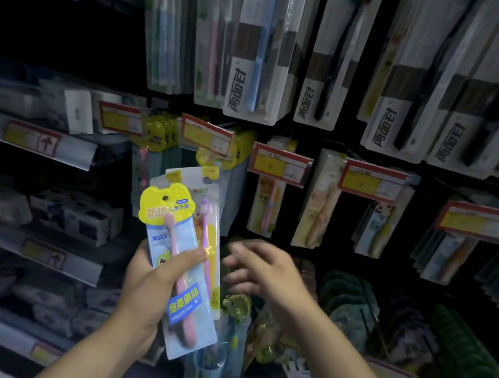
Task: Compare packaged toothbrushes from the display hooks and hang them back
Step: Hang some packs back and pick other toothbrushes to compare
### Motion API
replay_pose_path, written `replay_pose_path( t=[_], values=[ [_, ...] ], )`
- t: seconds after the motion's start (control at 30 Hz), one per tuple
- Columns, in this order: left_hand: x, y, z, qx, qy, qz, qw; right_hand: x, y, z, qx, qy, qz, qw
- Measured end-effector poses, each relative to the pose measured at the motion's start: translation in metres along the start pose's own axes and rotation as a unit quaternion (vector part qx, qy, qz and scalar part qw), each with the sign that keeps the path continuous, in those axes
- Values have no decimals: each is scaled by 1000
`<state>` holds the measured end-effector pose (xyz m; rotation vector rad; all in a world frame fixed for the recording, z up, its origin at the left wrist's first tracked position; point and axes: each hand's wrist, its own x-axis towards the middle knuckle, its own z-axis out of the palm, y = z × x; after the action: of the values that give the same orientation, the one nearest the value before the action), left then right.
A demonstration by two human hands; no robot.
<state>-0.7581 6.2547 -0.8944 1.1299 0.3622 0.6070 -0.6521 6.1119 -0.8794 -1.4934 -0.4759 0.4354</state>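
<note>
Only the left hand [145, 290] grips both toothbrush packs [176, 236], fanned; the right hand [265, 269] hovers open just right of them. One-handed, that pinch may let the rear pack [211, 183] slip.

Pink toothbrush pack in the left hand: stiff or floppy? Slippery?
Probably light: the left hand holds the pink toothbrush pack plus a purple toothbrush pack in one grip. Likely fairly stiff: it stands straight above the thumb, no droop. Glossy front may slide against the other pack.
</note>
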Motion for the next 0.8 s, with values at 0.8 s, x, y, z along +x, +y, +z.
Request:
replay_pose_path(
  t=[0.8],
  values=[
    [-6, -4, -9, 12, 47, 11, 999, -8, 4, 11, -55, 54, -87, 993]
  ],
)
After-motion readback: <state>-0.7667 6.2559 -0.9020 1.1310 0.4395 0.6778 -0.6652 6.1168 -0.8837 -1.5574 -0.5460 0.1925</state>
